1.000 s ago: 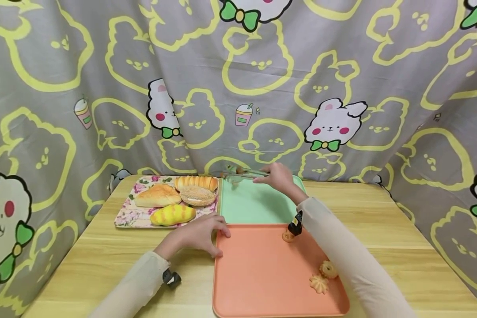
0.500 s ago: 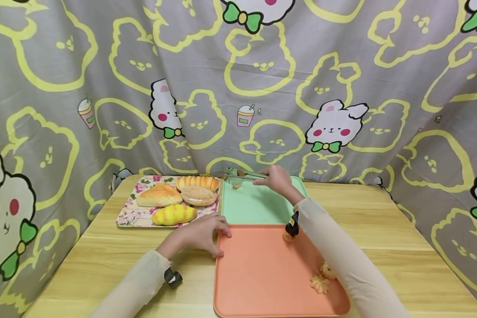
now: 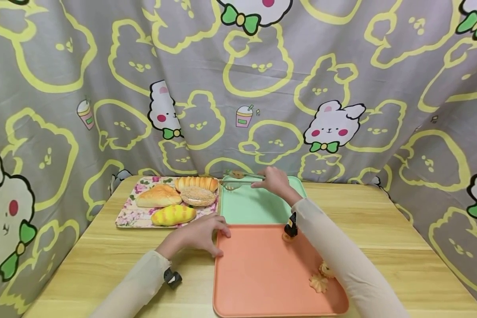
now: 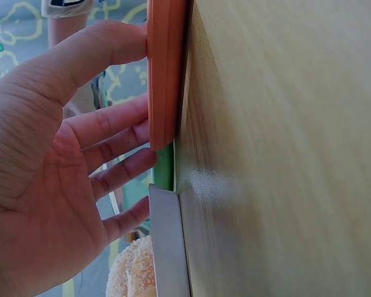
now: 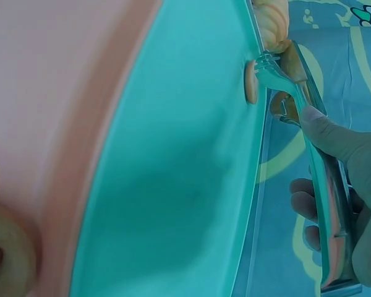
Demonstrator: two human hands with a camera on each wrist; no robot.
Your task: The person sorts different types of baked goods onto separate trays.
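My right hand (image 3: pixel 276 182) grips metal serving tongs (image 5: pixel 322 179) over the far left part of the green tray (image 3: pixel 258 203). The tongs' arms stand apart. Close to the fork-like tip, a small round cookie (image 5: pixel 251 83) lies on the green tray against its far rim. My left hand (image 3: pixel 200 232) is at the left edge of the orange tray (image 3: pixel 262 269), thumb and fingers loosely extended. In the left wrist view its fingertips touch the tray's side. Flower-shaped cookies (image 3: pixel 319 283) lie in the orange tray at right, partly behind my right sleeve; a ring cookie (image 5: pixel 9 253) lies near its far edge.
Left of the green tray, a flowered tray (image 3: pixel 129 217) carries several breads, among them a yellow striped loaf (image 3: pixel 174 215) and a sesame-coated bun (image 3: pixel 197 196). The trays sit close together on a wooden table (image 3: pixel 385 247), with a patterned curtain (image 3: pixel 206 53) behind.
The tongs' arms have spread wider apart and shifted slightly left over the small cookie at the green tray's far left. My left hand stays at the orange tray's edge.
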